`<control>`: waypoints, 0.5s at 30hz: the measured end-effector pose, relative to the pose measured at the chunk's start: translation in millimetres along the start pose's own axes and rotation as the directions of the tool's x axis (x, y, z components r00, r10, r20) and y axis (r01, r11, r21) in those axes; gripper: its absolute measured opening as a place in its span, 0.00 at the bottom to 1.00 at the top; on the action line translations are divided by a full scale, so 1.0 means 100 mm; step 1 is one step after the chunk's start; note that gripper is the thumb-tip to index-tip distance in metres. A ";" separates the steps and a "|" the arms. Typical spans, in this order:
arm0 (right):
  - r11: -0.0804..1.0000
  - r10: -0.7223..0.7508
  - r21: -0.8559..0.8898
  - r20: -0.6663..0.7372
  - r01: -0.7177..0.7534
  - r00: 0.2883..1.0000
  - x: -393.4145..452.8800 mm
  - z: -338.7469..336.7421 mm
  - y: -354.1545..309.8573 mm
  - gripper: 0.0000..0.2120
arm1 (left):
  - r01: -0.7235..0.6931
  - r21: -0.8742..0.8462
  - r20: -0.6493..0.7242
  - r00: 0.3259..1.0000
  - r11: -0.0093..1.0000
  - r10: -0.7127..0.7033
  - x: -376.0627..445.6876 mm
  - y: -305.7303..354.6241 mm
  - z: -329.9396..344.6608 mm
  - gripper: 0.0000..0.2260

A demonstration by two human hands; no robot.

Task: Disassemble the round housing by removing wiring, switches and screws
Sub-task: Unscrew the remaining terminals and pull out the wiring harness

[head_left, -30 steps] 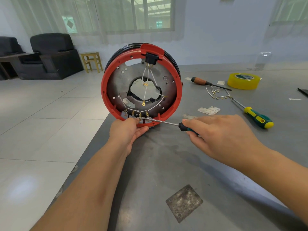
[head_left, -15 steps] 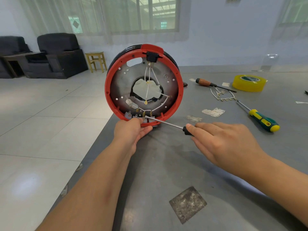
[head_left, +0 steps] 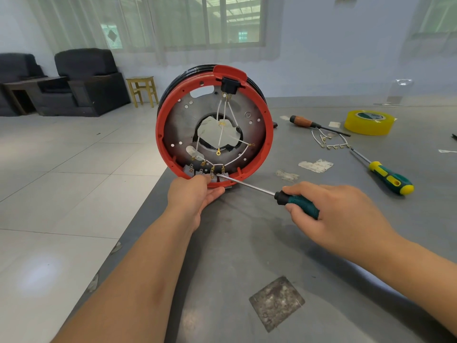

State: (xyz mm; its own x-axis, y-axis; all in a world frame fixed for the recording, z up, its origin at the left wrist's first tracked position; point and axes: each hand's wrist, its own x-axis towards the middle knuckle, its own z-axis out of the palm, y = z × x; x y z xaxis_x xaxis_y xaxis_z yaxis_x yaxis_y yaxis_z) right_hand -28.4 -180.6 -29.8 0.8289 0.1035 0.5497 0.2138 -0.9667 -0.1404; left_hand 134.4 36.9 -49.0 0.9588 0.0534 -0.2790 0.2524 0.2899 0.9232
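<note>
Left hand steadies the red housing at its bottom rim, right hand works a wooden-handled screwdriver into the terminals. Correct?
Not quite. In the head view the right hand holds a green-handled screwdriver; the wooden-handled screwdriver lies on the table. The left hand does steady the housing.

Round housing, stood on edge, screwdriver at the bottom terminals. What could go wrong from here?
1. The round housing stands on its rim near the table edge, steadied only by the left hand; a hard push could roll or tip it.
2. The screwdriver tip works right beside the left hand's fingers; a slip could jab them.
3. Prying at the terminals could tear the thin white wires.
</note>
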 end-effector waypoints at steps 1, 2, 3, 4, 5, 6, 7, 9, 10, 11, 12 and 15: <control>0.999 0.033 0.041 0.010 -0.033 0.999 -0.01 0.01 0.02 0.14 | -0.001 -0.001 0.002 1.000 1.000 0.001 0.00 0.00 0.00 0.09; 0.995 0.063 0.081 0.015 -0.064 0.998 -0.02 0.02 0.04 0.14 | -0.007 0.000 0.007 1.000 1.000 0.007 0.01 -0.01 -0.01 0.08; 0.988 0.088 0.122 0.019 -0.090 0.996 -0.02 0.03 0.08 0.14 | -0.016 0.000 0.016 1.000 1.000 0.016 0.01 -0.01 -0.01 0.08; 0.981 0.106 0.161 0.027 -0.109 0.994 -0.03 0.04 0.12 0.13 | -0.024 0.000 0.025 0.999 1.000 0.024 0.01 -0.01 -0.01 0.08; 0.974 0.113 0.194 0.042 -0.119 0.993 -0.04 0.04 0.18 0.13 | -0.029 0.000 0.031 0.999 1.000 0.029 0.01 -0.01 -0.01 0.07; 0.970 0.108 0.214 0.060 -0.119 0.992 -0.05 0.04 0.23 0.13 | -0.032 -0.002 0.035 0.999 0.999 0.033 0.00 -0.01 -0.02 0.07; 0.969 0.095 0.220 0.074 -0.109 0.993 -0.06 0.04 0.30 0.14 | -0.035 -0.006 0.038 0.999 0.999 0.035 0.00 -0.01 -0.02 0.07; 0.976 0.065 0.205 0.077 -0.080 0.995 -0.07 0.03 0.41 0.15 | -0.042 -0.020 0.045 0.998 0.999 0.043 -0.01 -0.01 -0.02 0.06; 0.979 0.054 0.191 0.064 -0.066 0.996 -0.07 0.02 0.46 0.15 | -0.048 -0.025 0.050 0.998 0.999 0.050 -0.01 -0.01 -0.02 0.06; 0.983 0.044 0.177 0.039 -0.051 0.998 -0.07 0.02 0.51 0.15 | -0.057 -0.030 0.054 0.997 0.998 0.059 -0.02 -0.01 -0.03 0.06; 0.986 0.034 0.164 0.001 -0.034 0.999 -0.07 0.02 0.54 0.16 | -0.068 -0.032 0.056 0.996 0.997 0.070 -0.03 -0.01 -0.04 0.06; 0.980 0.064 0.198 -0.158 -0.032 0.985 -0.07 0.04 0.62 0.18 | -0.093 -0.035 0.066 0.993 0.995 0.095 -0.06 -0.02 -0.04 0.08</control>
State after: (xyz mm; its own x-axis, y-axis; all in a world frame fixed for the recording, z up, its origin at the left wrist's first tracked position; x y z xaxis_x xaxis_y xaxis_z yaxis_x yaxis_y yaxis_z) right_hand -19.3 -240.5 -45.8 0.7487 0.0032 0.6629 0.2855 -0.9040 -0.3182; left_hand 127.8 39.8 -50.4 0.9850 0.0178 -0.1719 0.1575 0.3170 0.9353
